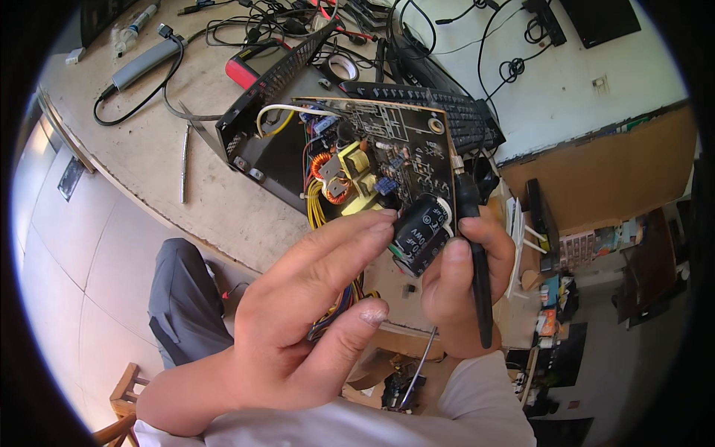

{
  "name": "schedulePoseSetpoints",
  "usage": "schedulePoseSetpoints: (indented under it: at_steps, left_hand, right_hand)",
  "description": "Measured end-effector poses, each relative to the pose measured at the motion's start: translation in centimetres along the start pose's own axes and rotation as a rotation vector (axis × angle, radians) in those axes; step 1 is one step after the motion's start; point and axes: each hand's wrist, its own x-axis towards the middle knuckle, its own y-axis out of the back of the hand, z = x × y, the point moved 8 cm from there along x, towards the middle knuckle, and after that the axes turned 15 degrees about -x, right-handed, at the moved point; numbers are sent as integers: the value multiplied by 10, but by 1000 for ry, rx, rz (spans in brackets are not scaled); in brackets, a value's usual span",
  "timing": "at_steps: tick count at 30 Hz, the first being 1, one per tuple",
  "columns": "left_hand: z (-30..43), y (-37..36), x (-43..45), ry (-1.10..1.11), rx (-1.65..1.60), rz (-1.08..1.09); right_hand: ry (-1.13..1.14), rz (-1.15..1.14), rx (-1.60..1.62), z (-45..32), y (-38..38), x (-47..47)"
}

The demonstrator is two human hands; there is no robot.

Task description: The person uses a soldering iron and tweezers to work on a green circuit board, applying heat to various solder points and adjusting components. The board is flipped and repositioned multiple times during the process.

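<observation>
A power supply circuit board (pixel 413 151) stands tilted over an open black metal casing (pixel 273 151). My left hand (pixel 313 302) has its fingertips against a large black electrolytic capacitor (pixel 422 226) at the board's lower corner, the thumb held apart. My right hand (pixel 469 262) grips the black handle of a soldering iron (pixel 479 268), beside the board's edge; its tip is hidden. Whether my right fingers also pinch the board is unclear. The board carries copper-wound toroid coils (pixel 329 179) and a yellow transformer (pixel 354 162). A bundle of coloured wires (pixel 317 209) hangs from it behind my left hand.
Behind the casing lie a black keyboard (pixel 463 120), a roll of tape (pixel 342 68), a red-and-black device (pixel 251 61) and tangled cables. On the left are a metal pen-like tool (pixel 185 162), a grey bar-shaped device (pixel 146 61) and a syringe (pixel 139 22). A cardboard panel (pixel 592 167) stands right.
</observation>
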Motion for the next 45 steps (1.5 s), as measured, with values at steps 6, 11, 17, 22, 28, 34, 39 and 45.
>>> schedulePoseSetpoints:
  at_steps: [6,11,17,22,28,34,39,45]
  left_hand:
    - [-3,2,5,32,-29,18]
    - [-6,2,7,53,-74,65]
    - [-8,-3,13,39,-81,88]
    - [-8,-7,9,29,-112,179]
    - [-8,2,3,43,-196,370]
    - [0,16,-2,78,-203,271]
    - [-17,30,-2,218,-290,223]
    - [23,58,17,-71,1012,106]
  right_hand:
    - [-132,49,74,8,0,-7]
    - [-92,12,35,6,-1,-5]
    - [-35,-19,53,3,-4,-2]
    - [48,-91,-10,-9,-5,0]
    - [138,-203,-101,-27,-9,1]
    - [201,-235,-68,-40,-16,-4]
    - [259,-172,-125,-42,-19,-2]
    - [249,-86,-196,-33,-12,4]
